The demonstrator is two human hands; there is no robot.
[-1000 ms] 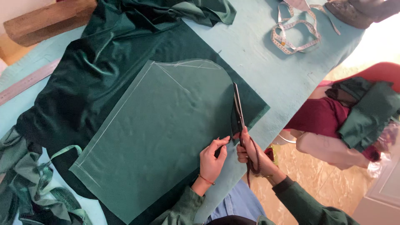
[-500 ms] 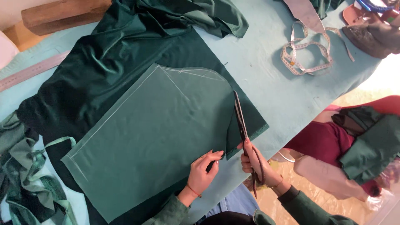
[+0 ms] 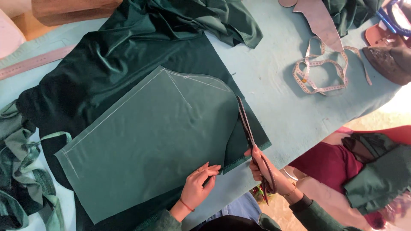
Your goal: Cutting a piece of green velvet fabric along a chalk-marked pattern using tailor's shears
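Here, in the middle of the frame, a lighter green pattern piece (image 3: 145, 145) lies flat on dark green velvet fabric (image 3: 115, 64), its curved edge toward the right. A pair of long scissors (image 3: 250, 137) lies along that curve, blades nearly closed and pointing to the top of the frame, cutting the dark cloth just beside the piece's edge. The right hand (image 3: 267, 169), at lower right of centre, has its grip closed through the scissor handles. The left hand (image 3: 199, 186), just left of it, rests flat with fingers spread on the lower edge of the pattern piece, its grip open and holding nothing.

All of it sits on a pale blue surface (image 3: 278, 102). At upper right a tape measure (image 3: 319, 70) lies in loose loops, well apart from the cutting. A long ruler (image 3: 34, 62) lies at the upper left edge, and green fabric scraps (image 3: 21, 179) are heaped at lower left.
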